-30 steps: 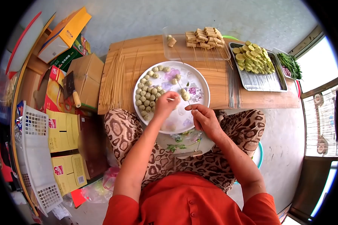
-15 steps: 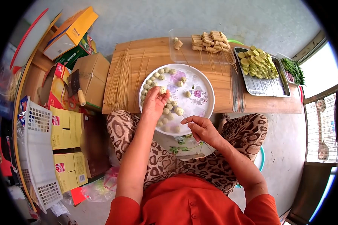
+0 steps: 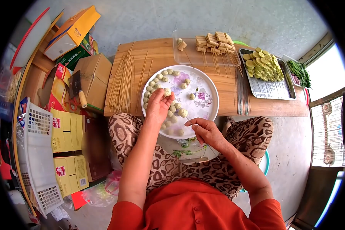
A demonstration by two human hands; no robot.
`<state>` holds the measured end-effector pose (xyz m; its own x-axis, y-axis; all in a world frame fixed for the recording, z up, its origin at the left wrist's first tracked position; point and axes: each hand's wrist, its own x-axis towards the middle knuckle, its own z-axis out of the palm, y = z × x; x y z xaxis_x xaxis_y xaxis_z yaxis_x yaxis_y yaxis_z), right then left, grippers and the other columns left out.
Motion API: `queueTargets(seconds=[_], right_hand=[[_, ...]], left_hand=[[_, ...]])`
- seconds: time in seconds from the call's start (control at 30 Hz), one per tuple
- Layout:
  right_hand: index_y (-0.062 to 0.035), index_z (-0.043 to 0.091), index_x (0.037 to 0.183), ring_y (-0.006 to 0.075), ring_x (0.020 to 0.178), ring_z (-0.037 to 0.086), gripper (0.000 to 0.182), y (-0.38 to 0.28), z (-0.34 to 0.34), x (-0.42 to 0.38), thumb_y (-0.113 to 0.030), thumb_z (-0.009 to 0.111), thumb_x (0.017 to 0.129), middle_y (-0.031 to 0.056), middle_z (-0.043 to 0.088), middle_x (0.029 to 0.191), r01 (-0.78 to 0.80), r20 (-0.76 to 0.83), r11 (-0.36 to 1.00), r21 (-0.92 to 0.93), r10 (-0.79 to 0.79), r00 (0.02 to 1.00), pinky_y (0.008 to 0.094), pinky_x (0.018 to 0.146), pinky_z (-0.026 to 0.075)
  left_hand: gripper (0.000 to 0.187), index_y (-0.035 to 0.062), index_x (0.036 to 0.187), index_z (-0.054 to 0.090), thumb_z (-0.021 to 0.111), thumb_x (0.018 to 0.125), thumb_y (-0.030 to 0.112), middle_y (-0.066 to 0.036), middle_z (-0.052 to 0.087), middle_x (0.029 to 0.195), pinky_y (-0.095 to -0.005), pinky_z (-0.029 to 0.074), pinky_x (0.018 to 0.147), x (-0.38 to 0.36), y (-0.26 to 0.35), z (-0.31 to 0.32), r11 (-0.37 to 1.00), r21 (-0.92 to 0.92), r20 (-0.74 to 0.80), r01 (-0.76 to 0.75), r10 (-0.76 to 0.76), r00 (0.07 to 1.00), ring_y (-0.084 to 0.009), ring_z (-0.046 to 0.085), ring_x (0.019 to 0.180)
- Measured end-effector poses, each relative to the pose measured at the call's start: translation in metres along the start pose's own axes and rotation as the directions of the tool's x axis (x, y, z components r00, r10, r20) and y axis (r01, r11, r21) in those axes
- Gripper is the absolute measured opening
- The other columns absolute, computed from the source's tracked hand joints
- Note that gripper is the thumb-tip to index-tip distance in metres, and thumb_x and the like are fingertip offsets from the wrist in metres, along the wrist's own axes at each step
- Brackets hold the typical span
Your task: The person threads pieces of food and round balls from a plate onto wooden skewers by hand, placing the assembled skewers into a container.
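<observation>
My left hand (image 3: 158, 106) is over the left part of a round white plate (image 3: 215, 100) with a purple flower print. Its fingertips pinch a pale, green-flecked ball (image 3: 167, 92). My right hand (image 3: 207, 132), at the plate's near right edge, is closed around a thin skewer (image 3: 188, 120). A second ball (image 3: 183, 112) sits on that skewer's tip, over the plate. Several more balls (image 3: 176, 73) lie along the plate's left side and around its middle; my left hand partly covers some of them.
Bamboo skewers (image 3: 120, 84) lie on the wooden table (image 3: 226, 103) at left, metal skewers (image 3: 242, 92) at right. Behind are a clear tray (image 3: 188, 57) of skewered rolls (image 3: 214, 42) and a metal tray (image 3: 270, 90) of green slices (image 3: 262, 63). A cleaver (image 3: 78, 88) rests by boxes at left.
My left hand has shifted very slightly to the right with its ball. My right hand and the skewer stay almost in place.
</observation>
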<state>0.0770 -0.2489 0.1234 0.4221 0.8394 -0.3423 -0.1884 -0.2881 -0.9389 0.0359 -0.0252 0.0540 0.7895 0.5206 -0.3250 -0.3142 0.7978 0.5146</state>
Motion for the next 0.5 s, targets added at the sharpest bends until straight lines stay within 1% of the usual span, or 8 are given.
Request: queueTargets(seconds=[0.07, 0.13, 0.37, 0.43, 0.5], right_hand=[[-0.0044, 0.060, 0.109, 0.0051, 0.044, 0.042, 0.026, -0.0005, 0.0003, 0.0002, -0.018, 0.044, 0.094, -0.0033, 0.043, 0.048, -0.007, -0.007, 1.000, -0.003, 0.007, 1.000, 0.0219, 0.046, 0.034], [-0.0043, 0.060, 0.109, 0.0052, 0.044, 0.041, 0.026, -0.0006, 0.0006, 0.0006, -0.018, 0.044, 0.094, -0.0031, 0.043, 0.048, -0.008, -0.008, 1.000, -0.007, 0.008, 1.000, 0.0219, 0.046, 0.034], [-0.0044, 0.060, 0.108, 0.0053, 0.043, 0.041, 0.026, 0.0029, 0.0014, 0.0025, -0.018, 0.044, 0.094, -0.0028, 0.043, 0.048, -0.006, -0.006, 1.000, 0.004, 0.006, 1.000, 0.0218, 0.045, 0.033], [-0.0042, 0.060, 0.109, 0.0054, 0.043, 0.041, 0.026, 0.0042, 0.0018, 0.0034, -0.018, 0.044, 0.094, -0.0026, 0.043, 0.048, -0.005, -0.015, 1.000, 0.004, 0.005, 1.000, 0.0218, 0.045, 0.034], [-0.0041, 0.059, 0.110, 0.0056, 0.043, 0.041, 0.026, 0.0074, 0.0033, 0.0048, -0.018, 0.044, 0.094, -0.0025, 0.043, 0.048, 0.002, -0.017, 1.000, 0.013, -0.001, 1.000, 0.0219, 0.045, 0.034]], left_hand=[[0.009, 0.0048, 0.091, 0.059, 0.065, 0.085, 0.010, -0.010, 0.059, 0.099, -0.0362, 0.052, 0.084, -0.0002, -0.0007, 0.0003, 1.000, -0.003, 0.004, -0.001, 0.001, 1.000, -0.0240, 0.057, 0.093], [0.013, 0.0061, 0.096, 0.058, 0.064, 0.085, 0.011, -0.009, 0.060, 0.096, -0.0354, 0.053, 0.081, 0.0004, -0.0014, -0.0004, 1.000, 0.004, 0.005, -0.022, 0.022, 1.000, -0.0243, 0.060, 0.089], [0.012, 0.0078, 0.094, 0.057, 0.064, 0.085, 0.009, -0.008, 0.060, 0.095, -0.0348, 0.053, 0.081, -0.0024, -0.0013, -0.0014, 0.999, 0.023, 0.053, -0.043, 0.042, 0.998, -0.0235, 0.060, 0.089], [0.012, 0.0072, 0.095, 0.058, 0.065, 0.085, 0.010, -0.010, 0.058, 0.100, -0.0343, 0.052, 0.085, -0.0030, -0.0020, -0.0015, 1.000, 0.024, 0.076, -0.020, 0.018, 0.997, -0.0244, 0.058, 0.095], [0.012, 0.0077, 0.095, 0.056, 0.063, 0.085, 0.008, -0.009, 0.059, 0.097, -0.0345, 0.052, 0.084, -0.0041, -0.0044, 0.0012, 1.000, 0.011, 0.060, -0.013, 0.012, 0.998, -0.0236, 0.059, 0.092]])
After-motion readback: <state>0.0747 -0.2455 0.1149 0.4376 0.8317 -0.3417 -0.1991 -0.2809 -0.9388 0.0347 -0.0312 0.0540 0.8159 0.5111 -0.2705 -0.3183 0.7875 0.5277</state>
